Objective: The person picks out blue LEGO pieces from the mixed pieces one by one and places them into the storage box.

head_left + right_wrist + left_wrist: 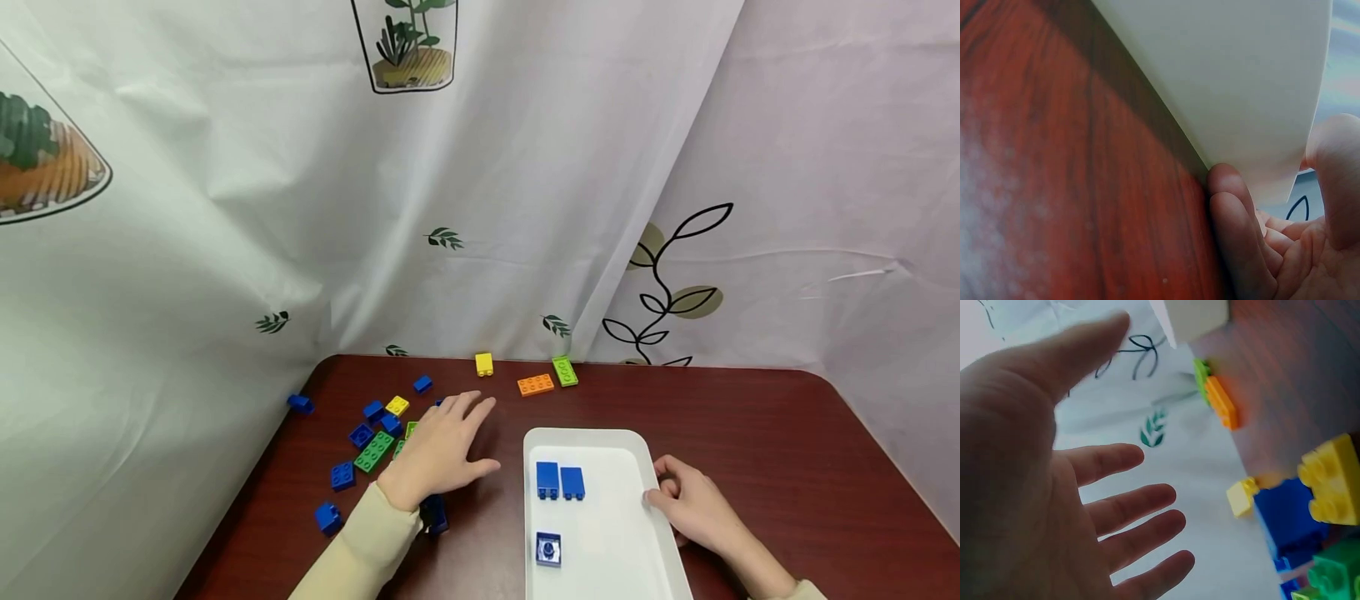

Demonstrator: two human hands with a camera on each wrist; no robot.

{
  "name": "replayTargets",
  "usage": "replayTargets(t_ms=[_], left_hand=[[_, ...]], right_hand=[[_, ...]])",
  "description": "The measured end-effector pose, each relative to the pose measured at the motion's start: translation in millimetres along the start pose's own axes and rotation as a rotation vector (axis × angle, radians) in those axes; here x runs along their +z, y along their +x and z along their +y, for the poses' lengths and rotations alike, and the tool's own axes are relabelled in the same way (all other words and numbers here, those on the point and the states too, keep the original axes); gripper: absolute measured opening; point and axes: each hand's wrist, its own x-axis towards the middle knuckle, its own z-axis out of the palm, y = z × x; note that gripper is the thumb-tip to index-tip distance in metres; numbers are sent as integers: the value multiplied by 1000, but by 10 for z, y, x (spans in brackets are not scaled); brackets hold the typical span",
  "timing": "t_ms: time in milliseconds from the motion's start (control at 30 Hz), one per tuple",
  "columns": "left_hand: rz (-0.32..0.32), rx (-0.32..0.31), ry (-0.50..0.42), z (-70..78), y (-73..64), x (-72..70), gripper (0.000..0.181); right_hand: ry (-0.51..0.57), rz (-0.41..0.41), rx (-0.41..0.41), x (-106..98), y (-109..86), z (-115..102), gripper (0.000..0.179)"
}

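Left hand spread over loose blocks, right hand pinching tray side.
Left hand (pixel 442 446): fingers apart, nothing held; green block (pixel 374 452) and loose blue block (pixel 342 476) lie left of the fingers, yellow block (pixel 484 364) just past the fingertips; can't tell which one it's after. Right hand (pixel 697 504): thumb on rim, fingers at outer wall, clamped on white tray (pixel 615 533); three blue blocks (pixel 547 481) inside it, left of the right thumb. Best handling, likely: light, steady right pinch so tray doesn't skid; left thumb and fingertips low on one block's opposite sides, clear of neighbours.
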Motion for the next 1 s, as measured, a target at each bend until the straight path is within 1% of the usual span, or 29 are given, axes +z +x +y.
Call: replayTargets(t_ms=[200, 333, 433, 600, 700, 1000], left_hand=[[33, -23, 40, -171, 14, 85, 76], [22, -39, 88, -284, 21, 149, 69], [12, -43, 99, -338, 28, 180, 61], [2, -49, 93, -380, 37, 210, 49], [6, -49, 85, -392, 43, 222, 43], [-16, -54, 61, -372, 42, 205, 29]], right_hand=[[0, 0, -6, 0, 3, -4, 24], [5, -3, -5, 3, 2, -11, 23], [8, -2, 0, 5, -1, -18, 23], [6, -1, 1, 6, -7, -21, 23], [4, 0, 0, 3, -9, -19, 24], [8, 1, 1, 1, -10, -11, 25]])
